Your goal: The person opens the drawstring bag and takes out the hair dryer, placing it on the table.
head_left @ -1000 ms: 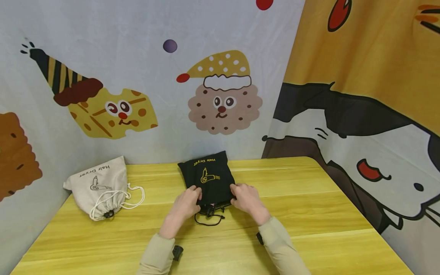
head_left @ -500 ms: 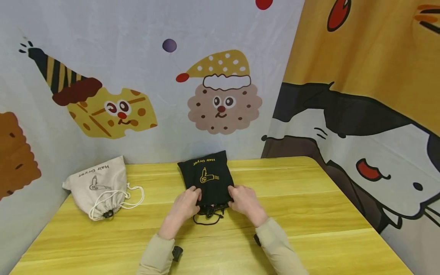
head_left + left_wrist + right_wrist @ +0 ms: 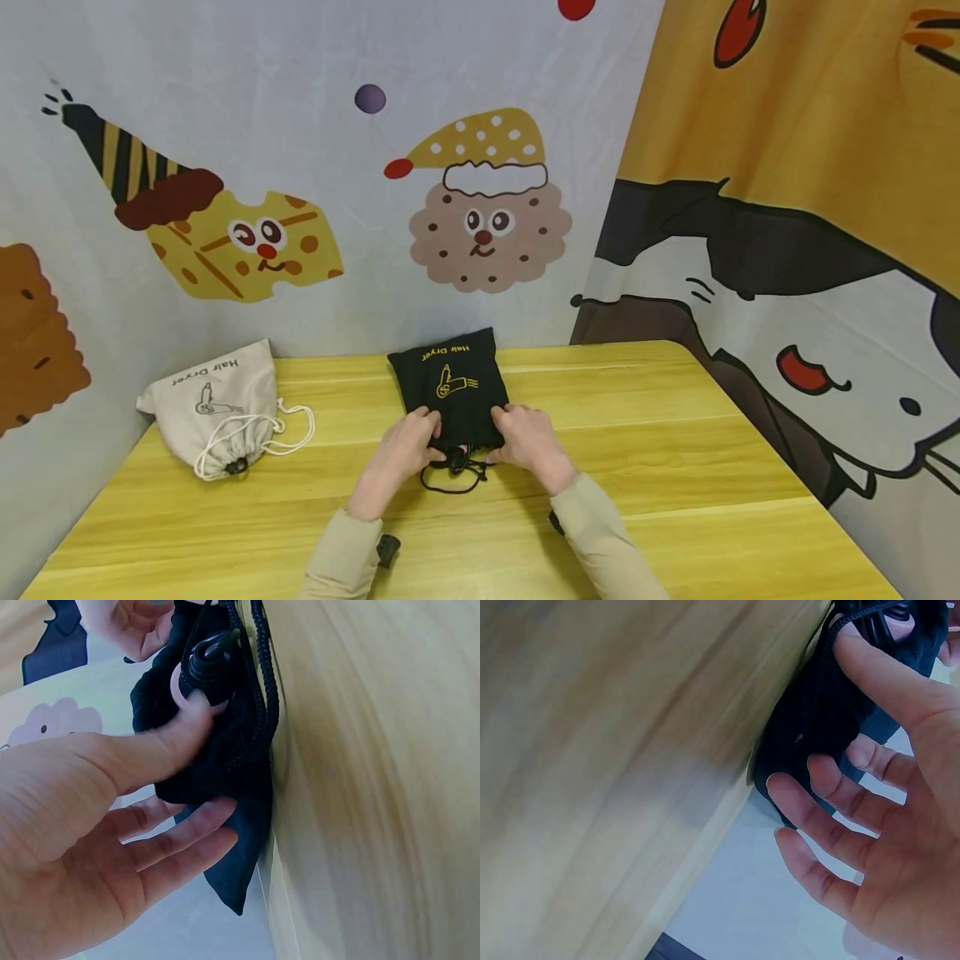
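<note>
A black drawstring bag (image 3: pixel 476 408) with a yellow "Hair Dryer" print lies at the back middle of the table, its mouth facing me. My left hand (image 3: pixel 405 442) holds the left side of the mouth, thumb at the opening and fingers along the outer side. On the opposite side my right hand (image 3: pixel 531 440) grips the bag in the same way, its thumb close to the cord. Inside the mouth, the left wrist view shows a coiled black cable (image 3: pixel 208 671) against something pink (image 3: pixel 177 688), mostly hidden by the cloth. The bag's black drawstring (image 3: pixel 447 491) loops onto the table.
To the left lies a light grey drawstring bag (image 3: pixel 251 383), also printed "Hair Dryer", with white cords (image 3: pixel 300 442) trailing beside it. The wooden table (image 3: pixel 675 467) ends at a cartoon-print cloth backdrop (image 3: pixel 360 275) behind both bags.
My right hand has shifted a little left, drawing in the right side of the black bag's mouth, and its thumb now reaches toward the opening. The left hand has stayed nearly still.
</note>
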The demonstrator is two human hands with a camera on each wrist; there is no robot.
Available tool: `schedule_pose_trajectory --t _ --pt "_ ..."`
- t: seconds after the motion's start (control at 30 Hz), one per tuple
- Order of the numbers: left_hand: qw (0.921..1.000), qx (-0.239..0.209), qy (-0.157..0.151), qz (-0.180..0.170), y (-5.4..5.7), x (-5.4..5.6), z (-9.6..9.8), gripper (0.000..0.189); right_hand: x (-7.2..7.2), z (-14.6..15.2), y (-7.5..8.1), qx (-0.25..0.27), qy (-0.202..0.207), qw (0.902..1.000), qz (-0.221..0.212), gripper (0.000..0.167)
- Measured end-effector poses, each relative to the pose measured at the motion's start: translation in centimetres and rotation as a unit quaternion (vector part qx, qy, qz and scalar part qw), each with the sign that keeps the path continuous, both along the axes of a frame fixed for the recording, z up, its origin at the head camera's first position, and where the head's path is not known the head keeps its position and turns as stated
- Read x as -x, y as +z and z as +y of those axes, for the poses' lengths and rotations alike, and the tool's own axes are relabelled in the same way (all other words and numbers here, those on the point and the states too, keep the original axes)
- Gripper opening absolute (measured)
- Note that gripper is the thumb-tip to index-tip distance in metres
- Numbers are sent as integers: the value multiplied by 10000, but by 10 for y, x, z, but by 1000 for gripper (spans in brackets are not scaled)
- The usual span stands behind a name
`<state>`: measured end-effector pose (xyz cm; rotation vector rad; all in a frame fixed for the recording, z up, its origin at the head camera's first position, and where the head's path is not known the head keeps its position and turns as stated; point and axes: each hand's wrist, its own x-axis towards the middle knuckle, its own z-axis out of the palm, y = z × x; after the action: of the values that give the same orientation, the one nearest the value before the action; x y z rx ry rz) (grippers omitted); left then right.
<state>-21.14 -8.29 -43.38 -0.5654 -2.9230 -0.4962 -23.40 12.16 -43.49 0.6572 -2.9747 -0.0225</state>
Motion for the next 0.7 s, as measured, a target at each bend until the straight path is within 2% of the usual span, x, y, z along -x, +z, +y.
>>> schedule_pose_trajectory --t 0.1,0.37,0.6,0.7 --pt "9999 70 -33 99 0 0 1 34 0 0 0 -16 57 10000 61 59" --pt "9999 111 68 -111 0 1 4 40 0 -1 1 -83 130 9999 68 58" --pt "9999 56 -44 -95 -2 -1 5 53 1 2 3 -65 185 9998 -62 56" --pt "9999 101 -48 -104 -3 0 5 51 0 5 4 -15 200 9998 -45 52"
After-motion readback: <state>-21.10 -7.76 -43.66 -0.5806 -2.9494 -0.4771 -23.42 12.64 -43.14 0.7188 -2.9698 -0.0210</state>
